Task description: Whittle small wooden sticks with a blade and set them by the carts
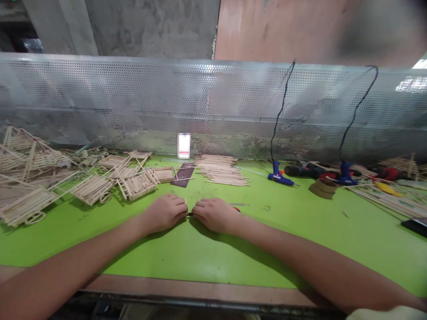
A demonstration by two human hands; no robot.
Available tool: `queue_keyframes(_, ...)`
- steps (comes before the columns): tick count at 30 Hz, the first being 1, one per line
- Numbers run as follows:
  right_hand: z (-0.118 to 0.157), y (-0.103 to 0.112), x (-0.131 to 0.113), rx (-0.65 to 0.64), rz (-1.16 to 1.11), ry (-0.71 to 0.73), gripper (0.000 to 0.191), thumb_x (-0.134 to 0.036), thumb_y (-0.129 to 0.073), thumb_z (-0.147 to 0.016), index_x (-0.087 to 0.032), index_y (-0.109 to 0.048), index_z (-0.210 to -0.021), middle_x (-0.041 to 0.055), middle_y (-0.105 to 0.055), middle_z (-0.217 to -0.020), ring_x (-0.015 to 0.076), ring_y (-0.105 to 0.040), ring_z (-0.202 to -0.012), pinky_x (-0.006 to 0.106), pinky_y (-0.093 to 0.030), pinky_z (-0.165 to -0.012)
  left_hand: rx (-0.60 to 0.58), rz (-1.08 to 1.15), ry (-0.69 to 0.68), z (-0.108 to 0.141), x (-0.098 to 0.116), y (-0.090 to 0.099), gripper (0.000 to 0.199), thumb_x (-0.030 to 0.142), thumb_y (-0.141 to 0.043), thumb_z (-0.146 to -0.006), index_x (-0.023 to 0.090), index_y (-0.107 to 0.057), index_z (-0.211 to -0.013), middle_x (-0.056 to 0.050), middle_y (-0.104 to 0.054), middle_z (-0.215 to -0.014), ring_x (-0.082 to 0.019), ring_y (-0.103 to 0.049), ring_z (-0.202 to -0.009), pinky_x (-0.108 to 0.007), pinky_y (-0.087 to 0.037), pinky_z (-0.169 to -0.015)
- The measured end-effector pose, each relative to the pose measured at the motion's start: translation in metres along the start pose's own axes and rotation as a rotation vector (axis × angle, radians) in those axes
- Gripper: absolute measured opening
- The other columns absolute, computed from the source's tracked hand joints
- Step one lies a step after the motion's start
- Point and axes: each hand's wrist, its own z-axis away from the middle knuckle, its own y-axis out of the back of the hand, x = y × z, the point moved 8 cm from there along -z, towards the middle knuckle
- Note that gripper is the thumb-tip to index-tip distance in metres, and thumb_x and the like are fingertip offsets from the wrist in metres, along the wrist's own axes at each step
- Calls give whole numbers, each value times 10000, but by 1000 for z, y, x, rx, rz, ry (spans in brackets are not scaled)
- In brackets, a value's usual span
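Note:
My left hand (165, 212) and my right hand (215, 215) lie close together on the green work table (213, 253), fingers curled downward. A small dark piece (190, 214) shows between them, mostly hidden by my fingers. A pale stick tip (185, 201) pokes out by my left fingertips. A red object (236, 209) is partly hidden behind my right hand. Stacked wooden sticks (220, 170) lie farther ahead, and small stick-built carts (136, 184) stand ahead of my left hand.
A pile of stick-built carts (26, 195) fills the left end of the table. Blue glue guns (279, 174) with black cords, a brown tape roll (323, 188), tools and loose sticks lie to the right. A perforated metal screen (213, 102) runs along the back.

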Motion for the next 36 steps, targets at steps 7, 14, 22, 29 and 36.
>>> queue_keyframes(7,-1,-2,0,2,-34,11,193,-213,-533,-1052,-170,-719,-1023,68,-761,-984,198,-689,-856,307,-463,-748,-70,-23,-33,-3,8,1,196,133,-544,-1021,167,-647,-858,-38,-665,-836,-198,-586,-794,-331,-391,-737)
queue_keyframes(14,-11,3,-7,0,-86,27,228,-229,-505,-1072,-170,-725,-1064,65,-763,-992,195,-686,-872,313,-469,-767,-148,-14,-51,-2,9,14,167,82,-590,-963,167,-674,-847,-22,-702,-822,-201,-601,-776,-356,-396,-786)
queue_keyframes(22,-14,-1,-11,-18,-1,15,213,-248,-507,-1078,-167,-704,-1083,76,-750,-1009,191,-671,-881,308,-454,-766,-51,-76,-45,6,6,16,190,185,-576,-1002,166,-686,-848,-29,-706,-795,-191,-601,-730,-364,-407,-781)
queue_keyframes(29,-2,-2,-9,32,55,86,177,-226,-522,-1060,-161,-687,-1066,69,-740,-963,201,-656,-868,319,-452,-767,5,-28,29,8,4,20,311,377,-485,-1074,179,-723,-1045,-54,-758,-948,-208,-662,-844,-413,-452,-892)
queue_keyframes(36,6,0,-4,41,-13,103,212,-265,-522,-1064,-167,-708,-1091,72,-754,-966,203,-677,-872,326,-492,-786,-137,103,27,10,1,6,419,461,-471,-1079,212,-654,-1361,-87,-679,-1394,-277,-655,-1215,-452,-486,-1040)
